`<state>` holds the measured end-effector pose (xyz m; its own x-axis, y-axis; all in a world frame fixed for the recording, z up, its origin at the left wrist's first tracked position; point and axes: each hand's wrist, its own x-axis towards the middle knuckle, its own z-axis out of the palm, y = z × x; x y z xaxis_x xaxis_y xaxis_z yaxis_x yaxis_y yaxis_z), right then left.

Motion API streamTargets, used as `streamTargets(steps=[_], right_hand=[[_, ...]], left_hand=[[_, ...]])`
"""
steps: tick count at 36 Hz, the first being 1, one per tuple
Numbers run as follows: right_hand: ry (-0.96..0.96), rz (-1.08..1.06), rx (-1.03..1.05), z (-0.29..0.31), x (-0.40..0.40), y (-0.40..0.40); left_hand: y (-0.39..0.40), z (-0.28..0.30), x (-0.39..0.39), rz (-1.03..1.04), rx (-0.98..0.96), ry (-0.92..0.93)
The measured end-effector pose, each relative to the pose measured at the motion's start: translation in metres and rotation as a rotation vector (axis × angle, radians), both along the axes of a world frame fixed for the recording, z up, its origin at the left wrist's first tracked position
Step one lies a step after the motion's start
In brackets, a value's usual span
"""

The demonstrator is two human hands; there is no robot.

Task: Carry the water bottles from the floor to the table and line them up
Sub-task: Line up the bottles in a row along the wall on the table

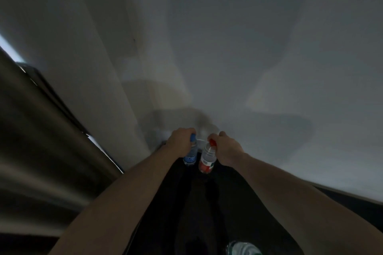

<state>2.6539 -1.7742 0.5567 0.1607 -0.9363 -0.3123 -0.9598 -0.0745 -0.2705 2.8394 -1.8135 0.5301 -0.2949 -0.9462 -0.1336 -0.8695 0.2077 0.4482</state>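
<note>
While both arms are reaching out in front of the body, this is how the scene is reading from where I am standing.

Left hand: the left hand (180, 138) is curling its fingers round the neck of a clear plastic water bottle with a blue cap and blue label (191, 153), just under the cap, so the bottle is hanging below the fist. My guess is that the neck hold is letting one hand carry one bottle without squeezing the thin body.

Right hand: the right hand (227, 150) is pinching the top of a clear plastic water bottle with a red cap and red label (206, 158) in the same manner, fingers closed round the neck by the cap.

Bottles: the red-capped bottle is hanging just to the right of the blue-capped bottle, the two near each other but, as far as I can tell, not touching. Both are tilting slightly, caps away from the person and bases towards the dark trousers (196, 203).

Table: the pale grey surface (259, 89) beyond the blue-capped bottle is probably the table, though blur is making that uncertain. Neither bottle is resting on it yet.

Surroundings: a dark striped band (41, 140) is running far to the left of the blue-capped bottle, too blurred to name. A light-coloured shoe (243, 248) is showing well below and right of it.

Stage: this is looking like the carrying step, with the lining up not yet begun.
</note>
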Motion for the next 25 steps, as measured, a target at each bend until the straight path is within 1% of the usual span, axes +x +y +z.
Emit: streamTargets(steps=[4,12,18,25], right_hand=[[-0.016,0.045,0.022,-0.0008,0.003,-0.001],[-0.047,0.083,-0.001,-0.0019,0.0038,-0.0013],[-0.111,0.053,-0.033,-0.0002,-0.0037,-0.0007],[-0.158,0.133,-0.042,-0.0011,-0.0014,-0.002]], left_hand=[[0.0013,-0.0026,0.0025,0.013,0.025,0.04],[0.0042,-0.0035,0.003,0.04,0.037,0.064],[0.0046,-0.0037,0.0033,0.04,0.038,0.074],[0.0057,-0.0032,0.0035,0.063,0.019,0.085]])
